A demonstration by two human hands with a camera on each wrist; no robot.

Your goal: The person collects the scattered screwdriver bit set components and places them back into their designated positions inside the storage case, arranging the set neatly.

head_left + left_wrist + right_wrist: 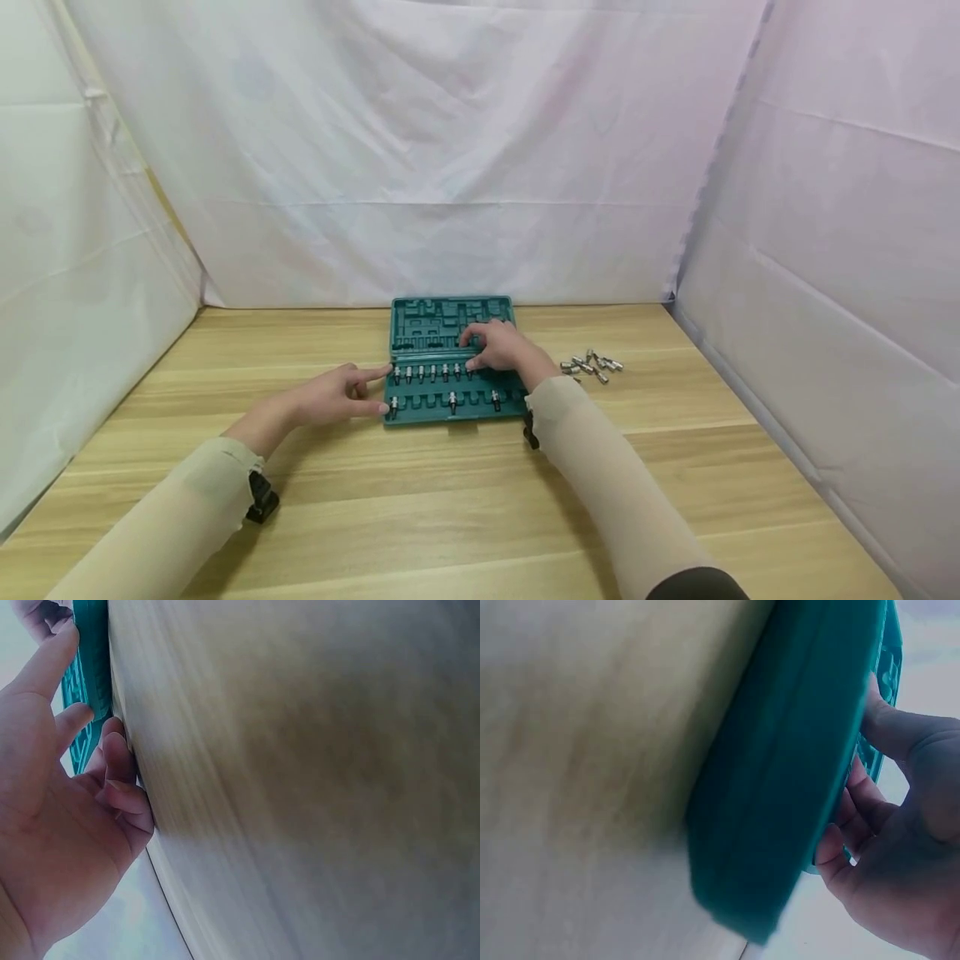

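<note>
A green plastic case [480, 413] lies unfolded on the table, with short metal bit sockets standing in two rows of slots in its near half. My left hand [330, 398] is at its left edge, index finger and thumb stretched out and touching the rim, the other fingers folded in. The right hand [501, 345] reaches over the case, thumb tip right at a bit socket [470, 374] in the upper row. Its index finger is bent, with a gap to the thumb. In the right wrist view the case wall [780, 772] hides part of the fingertips.
Several loose bit sockets [592, 364] lie in a small heap on the wooden table [420, 517], right of the case. The moulded lid [431, 302] leans back on the far side. White cloth walls [450, 167] enclose the table at the back and sides.
</note>
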